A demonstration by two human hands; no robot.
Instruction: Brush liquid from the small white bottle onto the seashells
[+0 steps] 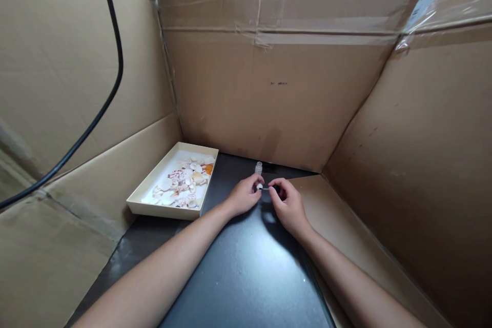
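Brown cardboard walls (238,72) are enclosing a black table (246,266) in the head view, the only view. Toward the far part of the table, two bare hands are working close together. The left hand (243,197) is pinching a small white piece (260,186), possibly a shell, between thumb and fingers. The right hand (290,208) is pinching a dark handle (283,192), from which a thin rod (265,188) is pointing across to the white piece; whether its tip is touching is not showing clearly.

Progress, as judged from this arrangement: the piece is already resting in the left grasp and the rod is already lining up with it, so the handling of this piece is appearing to be under way rather than finished. Any mark or coating on it is too small to tell. Many other shells (184,177) are lying unheld.

Containers: a shallow cream tray (163,209), left of the hands, is holding these shells, some white, some dark-striped, one orange (208,169), with bare white floor showing along its left side. Just beyond the left fingers, a small clear bottle (259,168) is standing upright, apparently uncapped; its contents are not showing.
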